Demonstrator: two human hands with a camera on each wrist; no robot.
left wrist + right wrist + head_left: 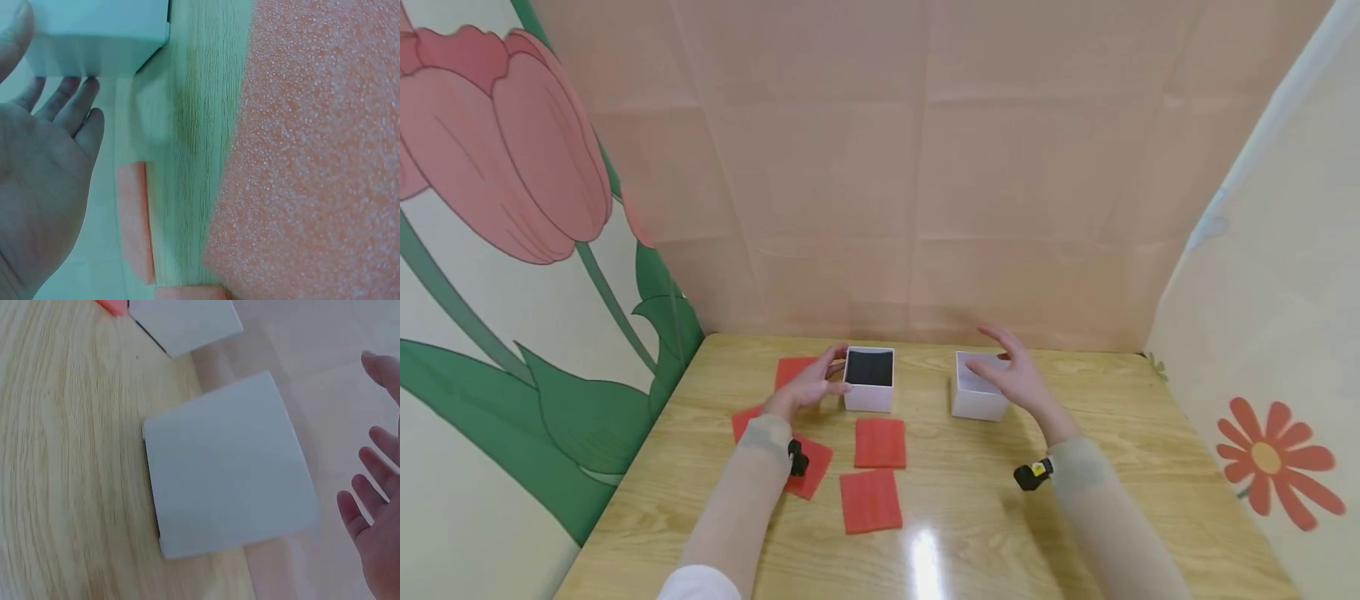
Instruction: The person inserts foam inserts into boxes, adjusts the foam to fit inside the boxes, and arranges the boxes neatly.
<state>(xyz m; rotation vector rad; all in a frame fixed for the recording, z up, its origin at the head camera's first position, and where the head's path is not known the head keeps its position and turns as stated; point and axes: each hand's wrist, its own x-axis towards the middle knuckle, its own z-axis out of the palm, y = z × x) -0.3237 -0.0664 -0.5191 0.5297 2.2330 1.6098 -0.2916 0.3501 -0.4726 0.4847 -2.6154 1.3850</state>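
Observation:
My left hand (808,387) is at the left side of a white square box (869,398) with a black inside. Its thumb lies by the front corner, and in the left wrist view the fingers (78,106) reach to the box's edge, loosely extended. To the right stands a second white box (979,406), pale on top or within. Over its right side hovers my right hand (1018,379), thumb and fingers spread. The right wrist view shows a gap between that hand (381,506) and the white box (228,469); nothing is in the hand.
Red foam squares lie on the wooden table: one (880,442) before the left box, another (871,502) nearer me, and others (793,369) around and under my left forearm. A peach cloth wall (917,208) stands behind the table. Printed floral panels (505,333) flank it.

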